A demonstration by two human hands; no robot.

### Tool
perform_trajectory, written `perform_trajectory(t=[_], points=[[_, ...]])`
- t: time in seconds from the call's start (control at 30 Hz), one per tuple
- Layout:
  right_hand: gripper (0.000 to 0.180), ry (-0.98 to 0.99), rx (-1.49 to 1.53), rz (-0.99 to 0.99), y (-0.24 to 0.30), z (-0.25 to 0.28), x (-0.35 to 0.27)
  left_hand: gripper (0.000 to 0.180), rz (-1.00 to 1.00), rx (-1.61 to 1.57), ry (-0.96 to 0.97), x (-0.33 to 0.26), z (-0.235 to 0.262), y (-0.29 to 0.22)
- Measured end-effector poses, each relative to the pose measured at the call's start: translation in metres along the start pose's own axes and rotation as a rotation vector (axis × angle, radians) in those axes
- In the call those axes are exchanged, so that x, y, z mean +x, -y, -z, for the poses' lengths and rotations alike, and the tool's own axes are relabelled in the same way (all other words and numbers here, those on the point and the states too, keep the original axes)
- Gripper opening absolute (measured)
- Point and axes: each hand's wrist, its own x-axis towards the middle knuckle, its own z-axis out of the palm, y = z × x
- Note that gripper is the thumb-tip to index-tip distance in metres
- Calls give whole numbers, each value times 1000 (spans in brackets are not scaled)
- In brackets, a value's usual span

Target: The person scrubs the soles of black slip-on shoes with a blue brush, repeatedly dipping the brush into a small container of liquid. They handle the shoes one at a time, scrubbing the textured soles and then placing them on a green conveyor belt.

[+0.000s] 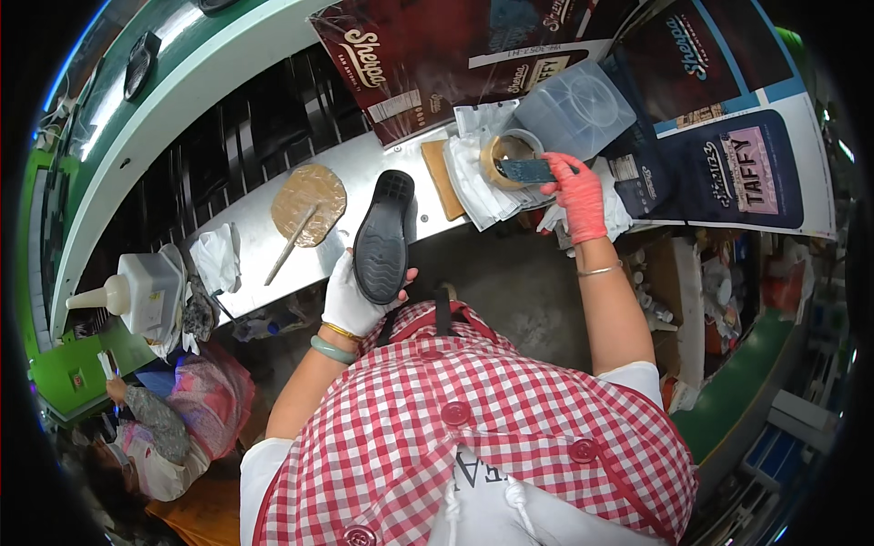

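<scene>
My left hand (348, 298), in a white glove, holds a black shoe sole (382, 244) by its lower end, with the ridged tread facing up. The sole stands out over the near edge of the metal worktop (257, 244). My right hand (580, 198), in a pinkish-red glove, grips a flat dark tool (528, 171), perhaps a brush. That tool lies across the mouth of a small round pot with a tan rim (488, 162); its far end and the pot's contents are partly hidden. White cloths or papers (466, 156) lie under the pot.
A brown round pad (296, 196) carries a thin stick (293, 244). A translucent plastic tub (583, 105) stands behind the pot, near printed sheets (410, 68). On the left are a white nozzle bottle (150, 296) and a curved dark conveyor (196, 159). Another person (187, 419) sits lower left.
</scene>
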Motion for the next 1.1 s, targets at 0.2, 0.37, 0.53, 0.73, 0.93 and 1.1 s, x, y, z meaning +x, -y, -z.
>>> perform_trajectory(t=[0.2, 0.37, 0.53, 0.73, 0.93, 1.1], points=[[23, 231, 378, 8, 38, -45, -69, 61, -30, -129, 149, 3, -35, -5], [24, 347, 413, 47, 78, -89, -120, 63, -72, -224, 293, -6, -65, -8], [26, 357, 388, 46, 79, -97, -126, 59, -137, -105, 243, -14, -82, -5], [23, 309, 367, 111, 79, -100, -132, 67, -211, 24, 270, -16, -80, 3], [20, 230, 377, 206, 84, -102, -132, 71, -156, 79, 327, -21, -82, 4], [19, 165, 391, 337, 89, -100, -122, 78, -131, 108, 334, -26, -80, 6]])
